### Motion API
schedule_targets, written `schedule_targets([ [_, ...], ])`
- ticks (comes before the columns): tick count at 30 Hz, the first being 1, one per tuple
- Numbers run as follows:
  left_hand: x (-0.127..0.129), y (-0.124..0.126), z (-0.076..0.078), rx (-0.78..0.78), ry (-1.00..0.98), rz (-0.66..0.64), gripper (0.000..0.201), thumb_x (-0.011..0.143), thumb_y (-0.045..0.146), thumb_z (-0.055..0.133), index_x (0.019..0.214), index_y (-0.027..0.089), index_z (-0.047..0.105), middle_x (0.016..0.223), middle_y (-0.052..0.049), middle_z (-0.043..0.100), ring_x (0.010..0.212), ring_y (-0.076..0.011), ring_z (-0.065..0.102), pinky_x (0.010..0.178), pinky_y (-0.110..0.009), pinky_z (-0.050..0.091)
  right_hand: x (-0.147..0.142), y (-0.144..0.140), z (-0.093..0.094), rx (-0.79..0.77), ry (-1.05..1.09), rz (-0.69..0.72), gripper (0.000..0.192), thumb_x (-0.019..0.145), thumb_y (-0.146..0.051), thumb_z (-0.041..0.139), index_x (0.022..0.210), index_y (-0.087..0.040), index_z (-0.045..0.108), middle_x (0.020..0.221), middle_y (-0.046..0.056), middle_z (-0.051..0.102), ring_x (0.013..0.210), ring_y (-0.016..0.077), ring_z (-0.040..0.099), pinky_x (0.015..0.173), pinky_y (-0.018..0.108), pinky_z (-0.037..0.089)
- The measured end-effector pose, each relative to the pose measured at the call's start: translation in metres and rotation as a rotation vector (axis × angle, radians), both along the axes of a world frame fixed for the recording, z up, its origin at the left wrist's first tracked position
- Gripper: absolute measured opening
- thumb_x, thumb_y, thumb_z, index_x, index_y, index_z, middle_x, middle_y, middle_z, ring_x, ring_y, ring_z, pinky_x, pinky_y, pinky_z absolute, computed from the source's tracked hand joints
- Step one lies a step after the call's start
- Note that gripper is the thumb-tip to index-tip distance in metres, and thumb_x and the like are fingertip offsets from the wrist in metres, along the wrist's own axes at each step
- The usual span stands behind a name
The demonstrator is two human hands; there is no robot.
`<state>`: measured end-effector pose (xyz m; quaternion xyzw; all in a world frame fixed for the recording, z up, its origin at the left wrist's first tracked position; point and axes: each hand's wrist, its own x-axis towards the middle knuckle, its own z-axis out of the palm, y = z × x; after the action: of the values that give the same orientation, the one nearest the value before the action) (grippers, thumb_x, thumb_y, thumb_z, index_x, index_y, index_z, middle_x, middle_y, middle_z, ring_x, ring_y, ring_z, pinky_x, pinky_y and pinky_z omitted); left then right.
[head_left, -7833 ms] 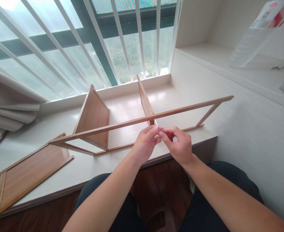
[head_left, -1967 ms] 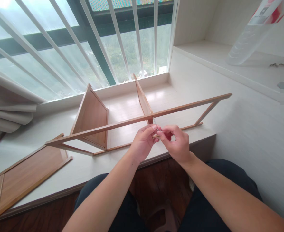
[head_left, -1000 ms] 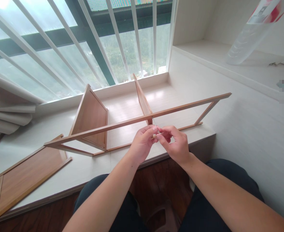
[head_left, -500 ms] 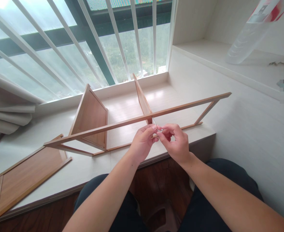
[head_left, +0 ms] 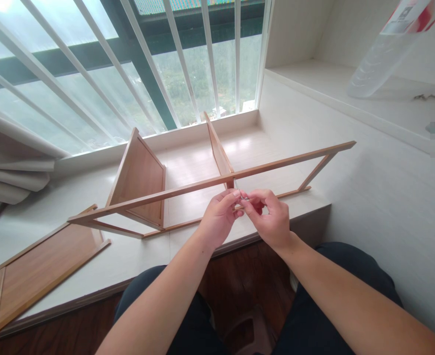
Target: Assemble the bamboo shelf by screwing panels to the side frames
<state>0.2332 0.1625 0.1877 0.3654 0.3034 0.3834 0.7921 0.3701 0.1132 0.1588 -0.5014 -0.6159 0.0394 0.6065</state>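
Together, your left hand and right hand pinch a thin, L-shaped silver metal key, fingertips closed on it, just under the long, slim light-brown wooden shelf rail on the white sill.

A: Frame and loose panel: warm honey-brown wood grain. Worktop: off-white, faint plank lines.

B: Window bars: white. Floor: dark reddish brown. Bottle: clear, with a red-and-white label.
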Motion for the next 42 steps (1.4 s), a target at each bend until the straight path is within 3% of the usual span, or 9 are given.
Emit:
schedule_targets([
  [10,0.0006,-0.0007,-0.0005,0.0,0.005,0.023,0.031,0.074,0.041,0.086,0.079,0.015,0.07,0.079,-0.001,0.064,0.079,-0.0139,0.062,0.07,-0.025,0.047,-0.0018,0.0004,0.0026,-0.018,-0.05,0.015,0.009,0.097,-0.028,0.069,0.096,-0.02,0.073,0.071,0.0,0.074,0.056,0.0122,0.064,0.059,0.024,0.054],
  [26,0.0006,-0.0035,-0.0011,0.011,0.005,0.022,0.03,0.075,0.04,0.086,0.079,0.015,0.07,0.076,-0.001,0.061,0.073,-0.0127,0.059,0.068,-0.025,0.046,-0.0019,-0.0017,0.0059,-0.009,-0.115,0.065,0.017,0.099,-0.024,0.063,0.085,-0.018,0.07,0.06,-0.003,0.062,0.053,0.0106,0.055,0.057,0.024,0.047],
  [33,0.001,-0.0042,0.002,0.028,0.007,0.025,0.029,0.076,0.041,0.084,0.078,0.015,0.07,0.075,-0.001,0.062,0.073,-0.0131,0.057,0.07,-0.027,0.045,-0.0018,-0.0019,0.0034,-0.058,-0.019,0.086,0.009,0.096,-0.028,0.068,0.09,-0.021,0.066,0.068,-0.002,0.068,0.055,0.0111,0.058,0.056,0.023,0.051],
  [42,0.0008,-0.0024,0.0027,0.022,0.003,0.029,0.027,0.076,0.04,0.084,0.079,0.015,0.073,0.079,-0.002,0.065,0.078,-0.0138,0.059,0.068,-0.025,0.044,-0.0029,0.0002,0.0001,-0.046,0.039,0.053,0.014,0.093,-0.026,0.073,0.1,-0.023,0.061,0.069,-0.004,0.067,0.055,0.0111,0.059,0.054,0.022,0.052],
])
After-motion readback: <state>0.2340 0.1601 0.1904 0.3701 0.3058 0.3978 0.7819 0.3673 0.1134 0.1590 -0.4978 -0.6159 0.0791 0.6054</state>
